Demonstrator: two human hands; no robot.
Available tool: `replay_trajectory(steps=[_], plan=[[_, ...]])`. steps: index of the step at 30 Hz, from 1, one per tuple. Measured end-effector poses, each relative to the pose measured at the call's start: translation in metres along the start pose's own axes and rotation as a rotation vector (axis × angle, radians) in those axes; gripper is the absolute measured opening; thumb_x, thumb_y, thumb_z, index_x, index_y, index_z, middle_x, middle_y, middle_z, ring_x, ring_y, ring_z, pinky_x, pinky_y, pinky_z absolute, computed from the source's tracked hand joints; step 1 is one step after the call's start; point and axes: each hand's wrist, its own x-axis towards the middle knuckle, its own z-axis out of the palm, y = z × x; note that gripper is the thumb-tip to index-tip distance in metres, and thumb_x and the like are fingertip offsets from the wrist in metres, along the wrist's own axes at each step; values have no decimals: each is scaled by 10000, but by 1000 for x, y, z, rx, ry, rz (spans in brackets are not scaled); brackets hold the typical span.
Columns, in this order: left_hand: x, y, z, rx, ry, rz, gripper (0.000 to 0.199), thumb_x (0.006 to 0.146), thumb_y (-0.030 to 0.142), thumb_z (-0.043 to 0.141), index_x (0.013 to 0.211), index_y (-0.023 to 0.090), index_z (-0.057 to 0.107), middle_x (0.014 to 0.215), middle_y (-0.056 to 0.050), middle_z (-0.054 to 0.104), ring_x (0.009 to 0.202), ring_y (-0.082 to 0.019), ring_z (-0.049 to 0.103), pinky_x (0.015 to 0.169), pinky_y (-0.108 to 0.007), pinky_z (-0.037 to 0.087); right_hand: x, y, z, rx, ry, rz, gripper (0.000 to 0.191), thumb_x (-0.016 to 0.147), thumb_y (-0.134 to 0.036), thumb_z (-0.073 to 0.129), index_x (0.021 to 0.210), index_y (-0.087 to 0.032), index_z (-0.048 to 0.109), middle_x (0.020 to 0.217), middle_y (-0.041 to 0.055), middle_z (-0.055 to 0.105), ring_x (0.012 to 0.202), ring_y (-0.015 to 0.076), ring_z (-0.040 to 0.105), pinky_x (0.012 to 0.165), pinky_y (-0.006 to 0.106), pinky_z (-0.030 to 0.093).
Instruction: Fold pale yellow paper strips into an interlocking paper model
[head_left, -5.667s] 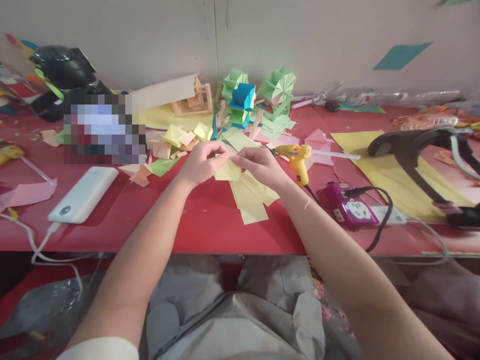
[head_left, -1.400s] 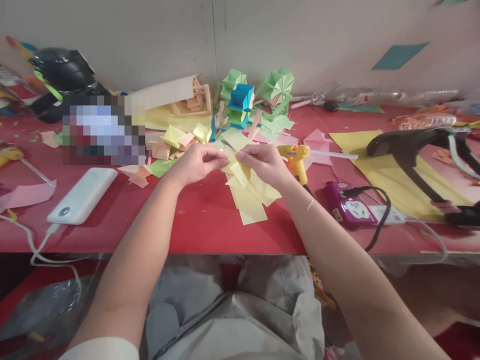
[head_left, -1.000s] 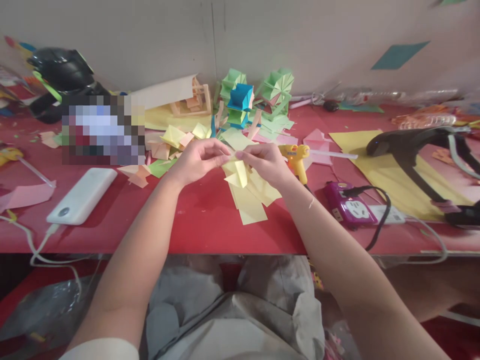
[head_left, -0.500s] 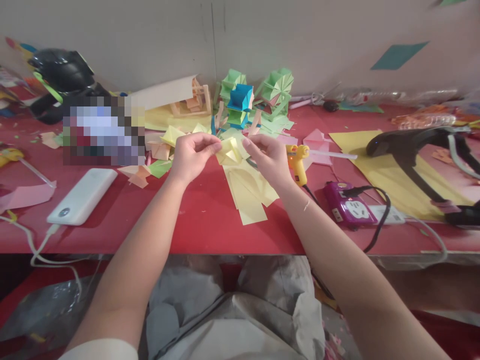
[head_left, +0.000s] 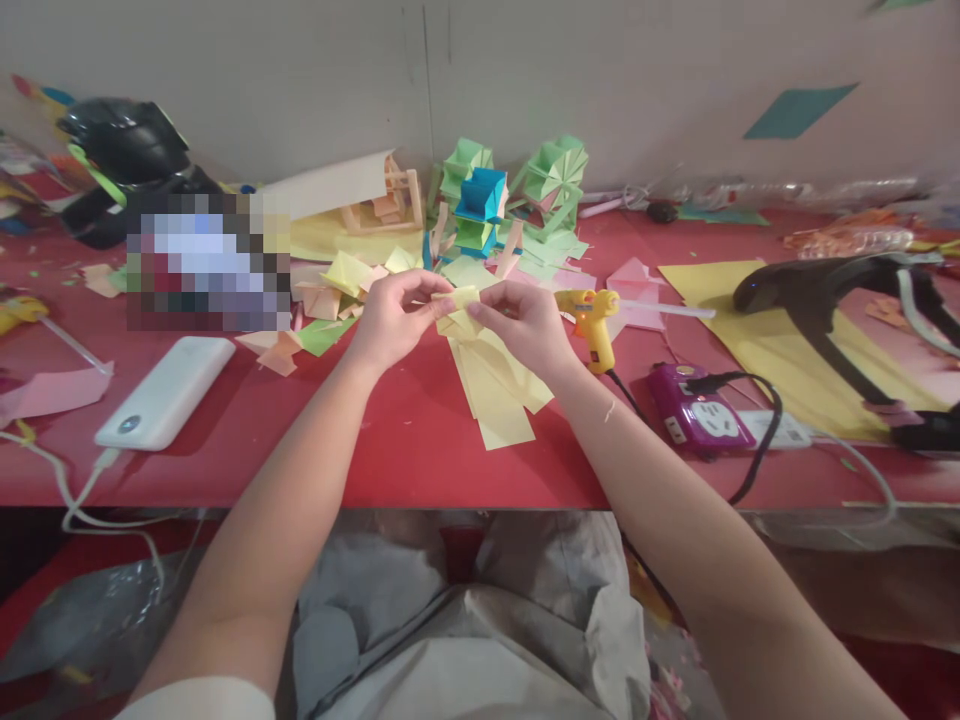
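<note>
Between my two hands is a small piece of folded yellow paper (head_left: 460,311), pinched at both sides. My left hand (head_left: 401,315) grips its left edge between thumb and fingers. On the other side, my right hand (head_left: 526,318) has thumb and fingers closed on its right edge. Several loose yellow paper strips (head_left: 499,395) lie fanned on the red table below the hands. Just behind stands a blue and green folded-paper piece (head_left: 481,200). The fingers hide part of the folded paper.
A yellow glue gun (head_left: 598,325) with a cord lies right of my right hand, near a purple power socket (head_left: 697,408). At left are a white power bank (head_left: 166,393) and a blurred-out device (head_left: 210,262). Green folded-paper models (head_left: 559,175) stand along the wall.
The yellow paper went from a more open, angular shape to a flatter, narrower one. My right hand moved slightly left, so the two hands are closer together.
</note>
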Motion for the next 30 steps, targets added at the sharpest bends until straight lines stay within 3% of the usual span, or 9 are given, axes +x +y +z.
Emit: replay_trajectory(steps=[7,17,22,25,30], plan=[[0,0,1,6,-20,-10,382,767,546,793,868,185,717,869,-55,755,819,-192,701,767,-317,571,-1,2,3,35,0,-20,223,798,-370,757,771,-199,617,714,-13,624,657,118,566,632,288,466],[-1,3,4,45,-13,11,250,818,438,755,810,198,687,820,-39,732,795,-183,686,747,-308,565,-3,2,5,-110,67,-56,351,822,-525,750,740,-205,631,708,-2,626,664,129,551,588,285,427],[-2,3,6,53,8,21,287,805,476,769,805,197,704,812,-39,740,781,-187,695,734,-311,571,-3,4,4,-203,97,-165,286,841,-460,750,760,-214,629,874,35,648,828,163,597,679,302,491],[-3,4,6,33,29,21,335,767,525,803,786,198,730,813,-51,756,775,-197,707,757,-332,584,-3,6,5,-148,95,-168,291,830,-473,761,811,-226,607,1008,53,643,974,187,615,737,306,535],[-3,1,5,-45,20,3,377,693,553,858,789,197,776,825,-62,780,780,-211,728,778,-355,603,-3,7,7,27,62,-73,364,802,-530,777,884,-236,580,915,23,641,860,164,646,717,303,553]])
